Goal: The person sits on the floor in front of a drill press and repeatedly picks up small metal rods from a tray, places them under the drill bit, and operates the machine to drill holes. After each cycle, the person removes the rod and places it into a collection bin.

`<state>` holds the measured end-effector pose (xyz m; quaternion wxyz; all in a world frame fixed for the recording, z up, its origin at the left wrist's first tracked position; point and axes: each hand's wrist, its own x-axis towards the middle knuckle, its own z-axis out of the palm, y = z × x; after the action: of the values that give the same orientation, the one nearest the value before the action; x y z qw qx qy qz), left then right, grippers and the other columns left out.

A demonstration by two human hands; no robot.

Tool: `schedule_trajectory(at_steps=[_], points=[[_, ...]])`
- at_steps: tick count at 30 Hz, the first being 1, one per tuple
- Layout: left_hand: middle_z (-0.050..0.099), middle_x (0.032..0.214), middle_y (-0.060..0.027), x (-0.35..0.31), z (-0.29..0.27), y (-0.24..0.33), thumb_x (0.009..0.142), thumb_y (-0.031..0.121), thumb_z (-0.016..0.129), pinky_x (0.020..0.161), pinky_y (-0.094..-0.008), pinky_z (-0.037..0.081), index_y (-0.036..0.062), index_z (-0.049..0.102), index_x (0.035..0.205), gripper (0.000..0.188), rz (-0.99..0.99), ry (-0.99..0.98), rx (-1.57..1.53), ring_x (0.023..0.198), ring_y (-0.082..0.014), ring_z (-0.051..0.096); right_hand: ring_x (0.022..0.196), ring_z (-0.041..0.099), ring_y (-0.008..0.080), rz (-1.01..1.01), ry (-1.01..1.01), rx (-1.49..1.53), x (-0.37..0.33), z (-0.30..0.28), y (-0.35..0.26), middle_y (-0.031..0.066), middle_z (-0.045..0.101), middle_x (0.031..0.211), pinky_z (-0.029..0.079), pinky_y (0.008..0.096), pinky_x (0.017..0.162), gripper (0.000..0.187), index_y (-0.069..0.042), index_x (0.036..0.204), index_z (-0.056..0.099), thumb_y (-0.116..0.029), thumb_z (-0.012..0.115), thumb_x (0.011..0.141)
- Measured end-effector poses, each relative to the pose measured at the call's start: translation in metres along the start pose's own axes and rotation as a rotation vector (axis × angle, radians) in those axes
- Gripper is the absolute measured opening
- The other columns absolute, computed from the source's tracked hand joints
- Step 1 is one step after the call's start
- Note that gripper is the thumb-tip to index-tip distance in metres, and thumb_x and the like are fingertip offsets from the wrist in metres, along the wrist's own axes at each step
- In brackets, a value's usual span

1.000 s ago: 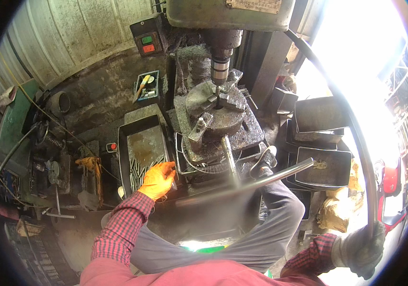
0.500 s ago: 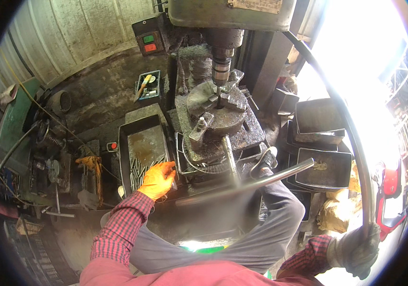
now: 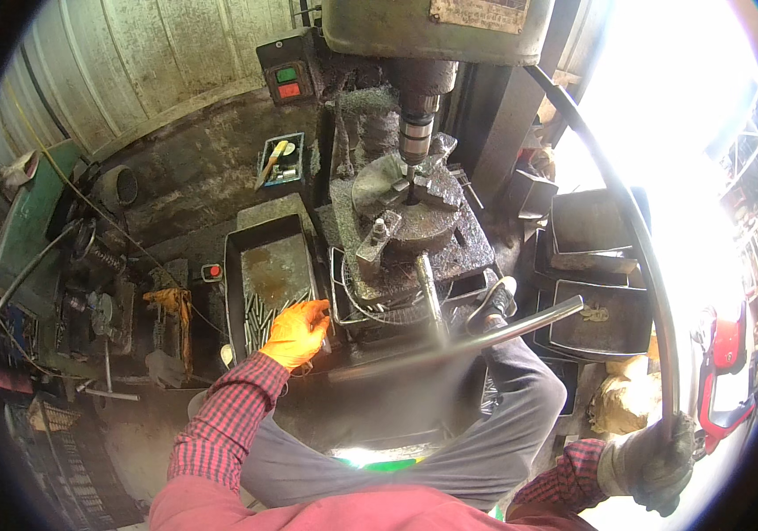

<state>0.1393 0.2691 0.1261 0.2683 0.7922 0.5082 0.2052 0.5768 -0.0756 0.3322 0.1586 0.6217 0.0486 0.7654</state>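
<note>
My right hand (image 3: 651,466), in a grey work glove, is closed round the lower end of the long curved metal lever (image 3: 635,226) of a drill press (image 3: 436,26). My left hand (image 3: 297,334), in an orange glove, is at the near right corner of a metal tray (image 3: 233,265). Its fingers are curled, and what they hold, if anything, is hidden. Several thin metal rods (image 3: 259,320) lie in the tray beside it. Beneath the drill chuck (image 3: 415,140), the drill bit (image 3: 411,181) reaches down into a round jaw chuck (image 3: 383,188) on the machine table.
A second bar (image 3: 520,329) of the press slants across above my knee. Metal bins (image 3: 596,314) stand to the right. Left of the press are a switch box (image 3: 287,80) and a small blue tray with a brush (image 3: 271,166). An orange rag (image 3: 175,305) hangs farther left.
My right hand and the lever's lower end have shifted slightly left. The surroundings have slid a little right and down in view. My left hand stays by the tray's near corner.
</note>
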Motion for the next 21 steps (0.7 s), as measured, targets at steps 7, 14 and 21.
schedule_trajectory(at_steps=[7,14,21], points=[[0.077,0.114,-0.0183,0.001,-0.001,0.0,0.099,0.026,0.068,0.096,-0.0457,0.056,0.0047,0.071,0.131,0.039,-0.01,-0.014,0.024,0.11,-0.0361,0.072,0.054,0.06,0.011,-0.029,0.168,0.189,0.03,-0.004,-0.008,-0.0153,0.059,0.064,0.038,0.0311,0.053,0.039,-0.029,0.074,0.058,-0.054,0.079,0.095],[0.077,0.111,-0.0181,0.005,0.0,0.003,0.096,0.025,0.07,0.092,-0.0448,0.057,0.004,0.072,0.129,0.04,0.008,0.017,-0.017,0.103,-0.0357,0.074,0.049,0.056,0.0135,-0.02,0.151,0.172,0.064,-0.007,0.0,-0.0139,0.051,0.058,0.032,0.0347,0.048,0.037,-0.031,0.071,0.059,-0.049,0.077,0.097],[0.077,0.11,-0.0177,0.001,-0.003,0.0,0.097,0.025,0.07,0.092,-0.0445,0.057,0.0038,0.071,0.13,0.04,0.043,0.034,-0.017,0.103,-0.0356,0.074,0.044,0.05,0.013,-0.041,0.256,0.099,0.075,0.002,0.0,-0.0127,0.043,0.054,0.029,0.033,0.044,0.039,-0.029,0.069,0.052,-0.041,0.073,0.099]])
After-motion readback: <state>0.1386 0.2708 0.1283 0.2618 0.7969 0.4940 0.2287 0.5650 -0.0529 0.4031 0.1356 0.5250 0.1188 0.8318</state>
